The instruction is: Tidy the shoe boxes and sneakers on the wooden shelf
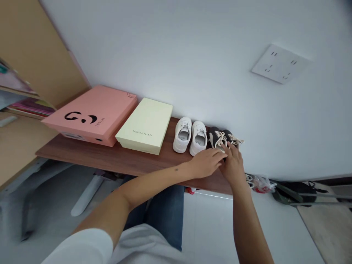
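Note:
A pair of dark sneakers with cream laces stands at the right end of the brown shelf [154,164], toes to the wall. My left hand [207,163] has its fingers closed at the heel of the left dark sneaker [216,136]. Close beside it, my right hand [233,167] curls its fingers over the heel end of the right dark sneaker [230,136]. Both heels are largely hidden by my fingers. Just left of them is a pair of white sneakers, the left white sneaker [178,146] and the right white sneaker [195,147], side by side.
A pink shoebox [110,106] and a pale yellow shoebox [148,117] lie on the shelf's left part. Behind rises a white wall with a socket plate [282,64]. A wooden desk [16,146] adjoins at left. Down at right sits a plastic bag [262,184].

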A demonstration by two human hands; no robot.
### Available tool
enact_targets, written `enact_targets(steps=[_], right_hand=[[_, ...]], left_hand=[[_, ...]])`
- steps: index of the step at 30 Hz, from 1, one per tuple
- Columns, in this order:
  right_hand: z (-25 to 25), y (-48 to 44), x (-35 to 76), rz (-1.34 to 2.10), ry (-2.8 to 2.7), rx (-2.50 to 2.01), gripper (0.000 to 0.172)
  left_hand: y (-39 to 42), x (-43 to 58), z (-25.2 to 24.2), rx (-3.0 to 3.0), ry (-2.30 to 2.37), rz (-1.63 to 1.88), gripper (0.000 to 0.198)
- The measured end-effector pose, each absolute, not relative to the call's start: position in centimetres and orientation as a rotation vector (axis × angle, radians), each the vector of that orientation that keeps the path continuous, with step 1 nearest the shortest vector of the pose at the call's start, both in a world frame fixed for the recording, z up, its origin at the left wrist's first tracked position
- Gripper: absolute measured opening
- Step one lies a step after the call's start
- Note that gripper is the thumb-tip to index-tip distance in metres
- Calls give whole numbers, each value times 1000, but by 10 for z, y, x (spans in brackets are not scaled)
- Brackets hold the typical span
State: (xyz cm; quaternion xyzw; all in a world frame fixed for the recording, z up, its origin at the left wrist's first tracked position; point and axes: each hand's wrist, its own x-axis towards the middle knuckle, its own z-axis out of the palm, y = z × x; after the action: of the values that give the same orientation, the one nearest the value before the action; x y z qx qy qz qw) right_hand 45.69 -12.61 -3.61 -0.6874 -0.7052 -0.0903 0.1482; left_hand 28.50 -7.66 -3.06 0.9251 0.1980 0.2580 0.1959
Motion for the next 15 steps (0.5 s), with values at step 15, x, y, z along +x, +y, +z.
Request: enact_targets(steps=[15], right_hand=[[-149, -239, 242, 893, -2100, -1464, 29]], left_hand=[[-216, 63, -138, 1678, 1241, 537, 20]])
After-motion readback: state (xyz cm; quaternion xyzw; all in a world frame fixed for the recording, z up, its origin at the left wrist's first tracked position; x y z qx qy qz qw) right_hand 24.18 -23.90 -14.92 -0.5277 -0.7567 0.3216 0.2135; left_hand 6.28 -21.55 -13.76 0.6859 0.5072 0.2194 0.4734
